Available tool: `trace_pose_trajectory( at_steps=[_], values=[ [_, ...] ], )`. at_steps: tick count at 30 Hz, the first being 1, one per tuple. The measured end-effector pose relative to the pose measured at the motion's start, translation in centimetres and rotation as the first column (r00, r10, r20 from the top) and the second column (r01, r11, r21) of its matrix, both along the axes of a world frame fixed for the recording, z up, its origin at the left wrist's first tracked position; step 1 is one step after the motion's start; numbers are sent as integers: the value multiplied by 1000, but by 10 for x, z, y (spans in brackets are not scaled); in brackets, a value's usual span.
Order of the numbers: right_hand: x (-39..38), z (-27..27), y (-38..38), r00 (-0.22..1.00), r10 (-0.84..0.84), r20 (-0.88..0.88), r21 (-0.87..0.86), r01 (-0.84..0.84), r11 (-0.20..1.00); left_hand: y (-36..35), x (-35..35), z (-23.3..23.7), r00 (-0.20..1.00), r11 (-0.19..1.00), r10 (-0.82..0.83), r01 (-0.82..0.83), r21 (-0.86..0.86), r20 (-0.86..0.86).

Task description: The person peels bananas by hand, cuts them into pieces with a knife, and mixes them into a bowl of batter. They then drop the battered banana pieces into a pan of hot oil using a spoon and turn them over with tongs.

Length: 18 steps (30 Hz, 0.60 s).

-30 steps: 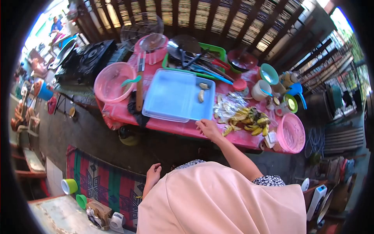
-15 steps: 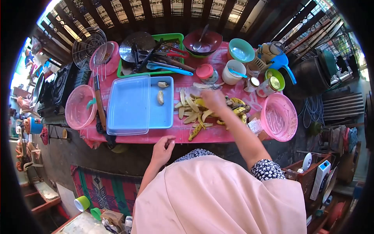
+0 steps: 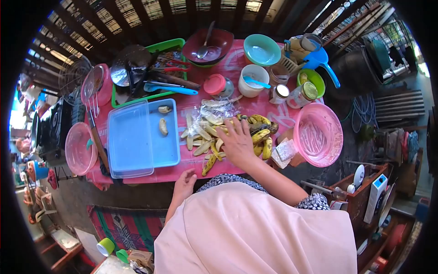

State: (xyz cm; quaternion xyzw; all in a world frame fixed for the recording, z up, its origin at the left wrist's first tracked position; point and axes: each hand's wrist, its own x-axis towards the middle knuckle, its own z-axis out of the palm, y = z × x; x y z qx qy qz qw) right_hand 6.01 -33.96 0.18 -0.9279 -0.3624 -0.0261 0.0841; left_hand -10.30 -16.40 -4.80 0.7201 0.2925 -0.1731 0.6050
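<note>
My right hand (image 3: 237, 142) lies palm down with fingers spread over the heap of banana peels (image 3: 200, 147) and bananas. Its fingertips reach the yellow, dark-spotted bananas (image 3: 261, 135). Behind the fingers, a crumpled clear plastic bag (image 3: 218, 110) lies on the peels. My left hand (image 3: 184, 183) is held at the table's front edge, loosely curled with the thumb apart and nothing visible in it. Beyond it sits a blue tray (image 3: 171, 141), partly covered by a clear lid (image 3: 130, 141). Two peeled banana pieces (image 3: 163, 126) rest in the uncovered part.
On the pink-covered table stand a pink basin (image 3: 338, 137) at right, a white tub (image 3: 253, 73), two jars and a green bowl (image 3: 262, 48). A green tray (image 3: 173, 44) of utensils is at the back. A knife (image 3: 101, 150) lies left, beside a pink bowl (image 3: 72, 148).
My right hand has come back toward me from the clear plastic and spread over the bananas. My left hand stays near the table edge. The view has shifted, moving the table leftward.
</note>
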Motion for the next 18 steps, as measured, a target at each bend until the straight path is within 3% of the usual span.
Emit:
trace_pose_trajectory(
  at_steps=[1,3,4,5,7,8,9,10,14,15,18],
  values=[
    [-2,5,-9,996,-83,22,6,83,997,4,-2,-6,1000,1000,-11,11,-1,-4],
    [0,6,-23,983,-176,43,13,176,984,7,2,-4,942,873,291,-333,-356,-166],
    [3,5,-28,989,-145,5,-15,145,989,9,3,-6,911,797,356,-412,-441,-208],
    [6,5,-33,992,-119,-34,-43,117,992,11,4,-6,917,803,341,-398,-444,-207],
    [11,9,-37,991,-128,-30,-9,128,992,13,8,-7,788,604,566,-597,-527,-244],
    [16,10,-39,979,-143,-142,45,151,987,12,12,-3,755,574,613,-628,-526,-233],
    [22,11,-41,956,-148,-255,99,178,979,15,12,-6,763,581,602,-620,-527,-234],
    [27,-1,-44,966,-156,-207,249,207,946,20,10,-13,744,566,629,-636,-524,-225],
    [27,14,-57,936,-111,-333,445,260,857,30,2,-20,734,560,645,-642,-524,-211],
    [26,20,-67,938,-122,-325,445,265,855,32,0,-20,728,554,652,-649,-522,-212],
    [24,23,-130,855,-515,62,413,448,793,34,-7,-23,732,569,654,-644,-511,-194]
  ],
)
